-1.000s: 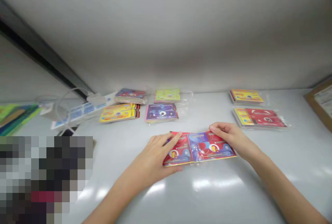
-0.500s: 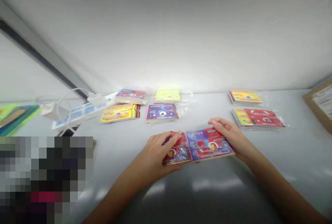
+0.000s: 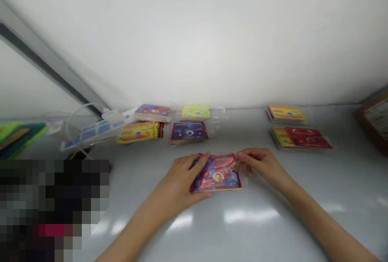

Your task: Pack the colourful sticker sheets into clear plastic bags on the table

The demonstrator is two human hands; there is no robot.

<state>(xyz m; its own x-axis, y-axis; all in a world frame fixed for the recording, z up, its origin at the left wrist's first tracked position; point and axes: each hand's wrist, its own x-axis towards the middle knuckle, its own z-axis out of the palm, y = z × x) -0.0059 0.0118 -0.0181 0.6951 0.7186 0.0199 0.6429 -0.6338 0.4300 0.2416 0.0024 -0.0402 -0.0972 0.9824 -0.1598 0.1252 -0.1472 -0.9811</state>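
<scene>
My left hand [image 3: 184, 179] is closed round the left end of a stack of red and purple printed cards [image 3: 217, 177], thumb below and fingers on top. A clear plastic bag [image 3: 245, 181] wraps the stack, its loose edge sticking out at the right. At the stack's upper right corner, my right hand [image 3: 257, 163] is closed in a pinch on the bag's edge. Just beyond my hands lies a bagged purple card pack [image 3: 189, 132]. Part of the stack's left side is hidden under my left fingers.
More card packs lie behind: a yellow one [image 3: 138, 132], a red-blue one [image 3: 153, 111], a lime one [image 3: 195, 111]. To the right are an orange pack [image 3: 287, 112] and a red pack [image 3: 309, 137]. A power strip [image 3: 100, 128] with cable lies left; a cardboard box [image 3: 374, 116] stands right.
The cards that stuck out to the right have slid left into the bag. My right hand has moved left, from those cards to the bag's edge. My left hand has stayed in place.
</scene>
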